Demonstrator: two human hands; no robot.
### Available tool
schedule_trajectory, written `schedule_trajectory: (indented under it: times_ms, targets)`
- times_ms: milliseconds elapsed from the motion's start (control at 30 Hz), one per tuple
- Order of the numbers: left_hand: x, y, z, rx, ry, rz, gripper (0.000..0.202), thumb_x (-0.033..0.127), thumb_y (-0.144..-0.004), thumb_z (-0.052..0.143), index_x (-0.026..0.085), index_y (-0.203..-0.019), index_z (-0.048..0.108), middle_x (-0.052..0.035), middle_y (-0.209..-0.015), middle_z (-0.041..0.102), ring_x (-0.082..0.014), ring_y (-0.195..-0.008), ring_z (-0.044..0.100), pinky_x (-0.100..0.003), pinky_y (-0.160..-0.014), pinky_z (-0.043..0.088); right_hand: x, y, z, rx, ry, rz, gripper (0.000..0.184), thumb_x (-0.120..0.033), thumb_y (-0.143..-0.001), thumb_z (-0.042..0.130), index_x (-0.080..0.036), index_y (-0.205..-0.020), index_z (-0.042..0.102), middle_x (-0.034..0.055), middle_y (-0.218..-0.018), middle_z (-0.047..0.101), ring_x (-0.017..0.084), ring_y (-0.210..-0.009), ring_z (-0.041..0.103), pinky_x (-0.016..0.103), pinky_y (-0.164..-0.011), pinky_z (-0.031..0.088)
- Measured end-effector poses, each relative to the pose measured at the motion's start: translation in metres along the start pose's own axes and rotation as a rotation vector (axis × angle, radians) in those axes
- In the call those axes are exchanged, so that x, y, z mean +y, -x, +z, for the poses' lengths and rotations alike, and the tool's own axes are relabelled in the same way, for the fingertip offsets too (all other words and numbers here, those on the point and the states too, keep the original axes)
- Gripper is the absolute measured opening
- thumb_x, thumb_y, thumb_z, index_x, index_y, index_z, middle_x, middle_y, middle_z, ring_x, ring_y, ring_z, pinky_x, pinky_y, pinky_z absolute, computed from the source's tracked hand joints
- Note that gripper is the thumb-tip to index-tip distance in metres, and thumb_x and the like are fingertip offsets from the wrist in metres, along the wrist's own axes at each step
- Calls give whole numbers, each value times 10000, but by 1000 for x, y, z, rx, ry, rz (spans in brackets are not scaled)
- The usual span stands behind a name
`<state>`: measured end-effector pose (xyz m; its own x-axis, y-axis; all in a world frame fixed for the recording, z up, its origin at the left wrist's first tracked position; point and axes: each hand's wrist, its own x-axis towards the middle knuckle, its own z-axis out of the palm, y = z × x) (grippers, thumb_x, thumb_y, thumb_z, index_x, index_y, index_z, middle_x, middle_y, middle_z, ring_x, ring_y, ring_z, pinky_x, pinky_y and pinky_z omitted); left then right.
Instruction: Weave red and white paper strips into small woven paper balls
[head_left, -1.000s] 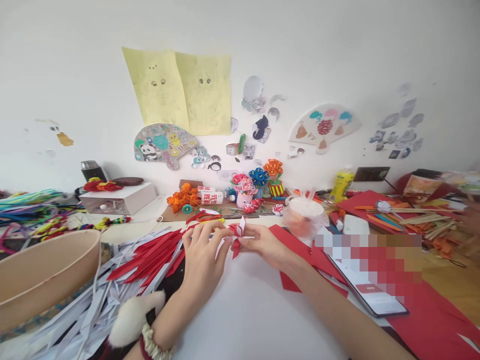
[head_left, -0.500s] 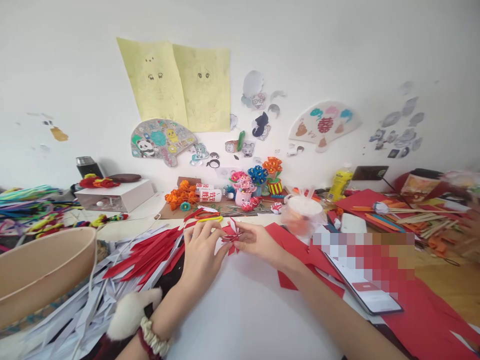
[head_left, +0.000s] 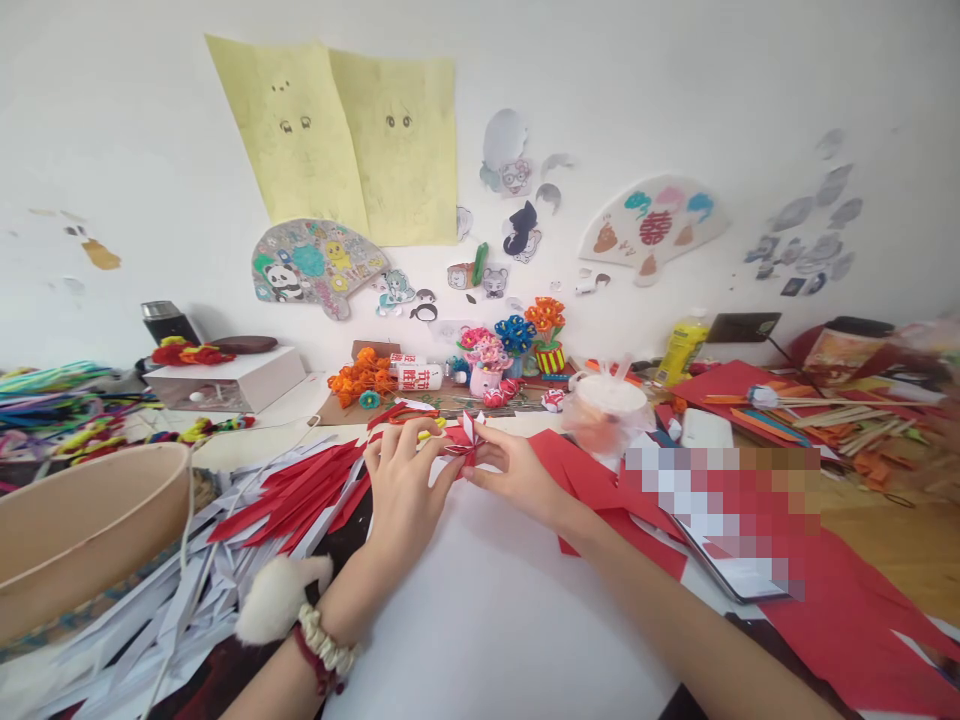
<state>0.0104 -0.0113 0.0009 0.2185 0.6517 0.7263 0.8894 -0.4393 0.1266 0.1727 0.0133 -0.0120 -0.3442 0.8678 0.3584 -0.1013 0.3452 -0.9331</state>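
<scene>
A small folded red-and-white paper piece sits between both my hands, just above the white sheet on the table. My left hand pinches its left side with fingers closed on it. My right hand pinches its right side, thumb and forefinger pressed together. A heap of red and white paper strips lies just left of my left hand. A white fluffy ball and a scrunchie are at my left wrist.
A tan bowl stands at the near left. Red paper sheets and a phone lie to the right. A plastic-wrapped cup, glue tube, paper flowers and a white box line the back wall. Wooden sticks at far right.
Both hands have shifted slightly away from me and turned the paper piece between the fingers. The view has tilted a little, so the wall pictures sit higher in the frame.
</scene>
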Motion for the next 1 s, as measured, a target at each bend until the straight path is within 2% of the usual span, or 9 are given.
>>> schedule_trajectory:
  times_ms: [233,467,667,833,1000]
  targets:
    - [2,-2,3,-8,-63,54,87,231,-904,543,203,-910,625,-82,-1155,641,-260,-1037,528,-418,-852,314,5,0,0,55,-12,22,601,-336,-685,778,-198,-1237,584,50,-943,658,197,-854,615,383,-852,506]
    - [3,-3,3,-14,-108,94,97,171,-901,523,188,-897,619,-92,-1176,639,-270,-1023,535,-418,-835,316,3,0,1,62,-37,21,553,-330,-703,765,-192,-1210,595,53,-960,655,190,-860,613,377,-860,502]
    - [3,-3,0,-16,-80,59,64,174,-890,547,194,-870,604,-78,-1117,653,-267,-993,538,-417,-826,317,2,0,-1,-2,-41,16,522,-337,-707,769,-186,-1183,613,31,-864,657,179,-785,612,330,-772,507]
    - [2,-2,0,-21,-66,36,72,163,-889,540,194,-847,590,-80,-1100,650,-267,-997,535,-413,-826,321,0,1,-1,2,-60,61,564,-388,-726,749,-193,-1229,585,57,-959,673,197,-847,628,334,-780,507]
    - [0,-2,3,-7,-111,62,141,92,-883,487,178,-846,592,-84,-1099,650,-261,-995,535,-414,-844,325,3,1,-1,16,-46,70,607,-395,-716,752,-170,-1249,568,70,-961,681,208,-860,634,345,-788,505]
